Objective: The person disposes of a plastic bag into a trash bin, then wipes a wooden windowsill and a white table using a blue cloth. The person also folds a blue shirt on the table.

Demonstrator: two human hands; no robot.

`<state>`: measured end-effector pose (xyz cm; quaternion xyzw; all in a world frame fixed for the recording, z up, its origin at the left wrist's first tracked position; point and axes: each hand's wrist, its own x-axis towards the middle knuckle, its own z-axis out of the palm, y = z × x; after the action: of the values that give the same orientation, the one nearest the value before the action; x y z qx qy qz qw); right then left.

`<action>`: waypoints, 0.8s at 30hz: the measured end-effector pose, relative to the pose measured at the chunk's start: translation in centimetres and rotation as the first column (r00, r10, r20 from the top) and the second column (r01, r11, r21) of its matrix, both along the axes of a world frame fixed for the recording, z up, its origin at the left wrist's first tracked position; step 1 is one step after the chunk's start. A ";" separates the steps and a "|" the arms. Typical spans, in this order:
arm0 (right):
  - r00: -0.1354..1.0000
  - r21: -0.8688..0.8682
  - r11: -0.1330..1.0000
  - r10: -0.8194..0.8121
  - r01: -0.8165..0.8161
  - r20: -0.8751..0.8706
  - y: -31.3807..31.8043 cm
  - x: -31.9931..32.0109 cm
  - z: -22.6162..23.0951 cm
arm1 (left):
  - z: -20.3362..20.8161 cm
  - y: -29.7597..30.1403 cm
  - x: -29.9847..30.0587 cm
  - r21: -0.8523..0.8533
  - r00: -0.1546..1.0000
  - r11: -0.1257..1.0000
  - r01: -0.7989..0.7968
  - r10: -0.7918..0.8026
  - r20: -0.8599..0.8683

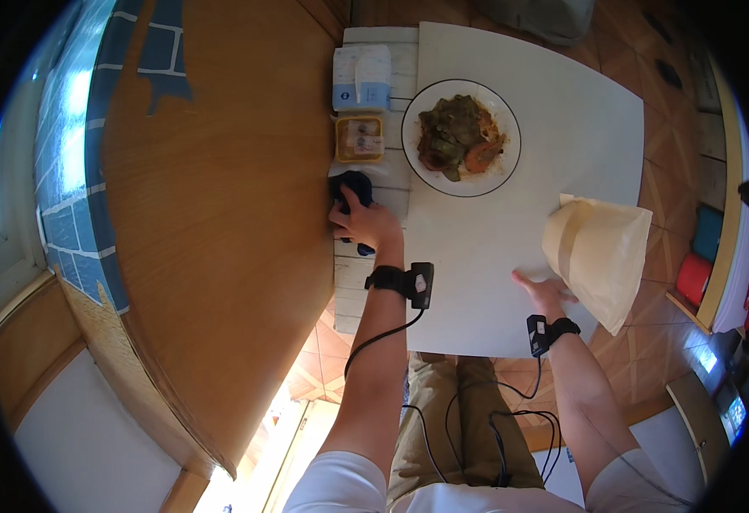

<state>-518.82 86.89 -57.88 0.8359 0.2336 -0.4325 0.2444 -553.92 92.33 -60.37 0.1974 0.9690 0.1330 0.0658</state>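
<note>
Head view: the left hand (pixel 367 224) bends its fingers over a dark, rounded bundle (pixel 355 183) on white slats (pixel 350 301); whether they clamp it, I cannot tell. The right hand (pixel 549 296), thumb and fingers apart, is over the smooth tabletop (pixel 468 256) beside a tapering cream pouch (pixel 605 256).

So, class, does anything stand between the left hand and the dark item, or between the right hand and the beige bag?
Nothing visible in either case. The left hand is on the dark item; the right hand is right by the beige bag, though whether they touch is unclear.
</note>
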 end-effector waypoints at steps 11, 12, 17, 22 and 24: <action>0.980 0.209 0.977 -0.086 0.047 0.181 -2.0 0.7 -3.2 | 3.4 -2.4 -0.2 0.062 0.832 0.855 0.515 -0.516 0.203; 0.977 0.166 0.985 -0.076 0.043 0.198 -2.3 0.3 -3.1 | 3.6 -3.1 -0.2 0.055 0.784 0.820 0.569 -0.562 0.264; 0.986 0.125 0.992 -0.028 0.007 0.167 -3.3 -1.1 -2.2 | 3.6 -6.7 -1.9 0.117 0.738 0.776 0.619 -0.626 0.252; 0.980 0.162 0.981 0.072 -0.103 0.187 -3.8 -1.3 -1.8 | 4.1 -15.6 -1.4 0.077 0.739 0.762 0.643 -0.644 0.197; 0.997 0.178 0.983 -0.047 0.037 0.053 -3.8 -0.9 -1.8 | 4.6 -20.0 -1.0 0.044 0.733 0.767 0.640 -0.627 0.264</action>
<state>-519.76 83.09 -59.71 0.8709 0.2462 -0.3912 0.1667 -554.95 72.34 -55.80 0.4943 0.8291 0.1037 0.2399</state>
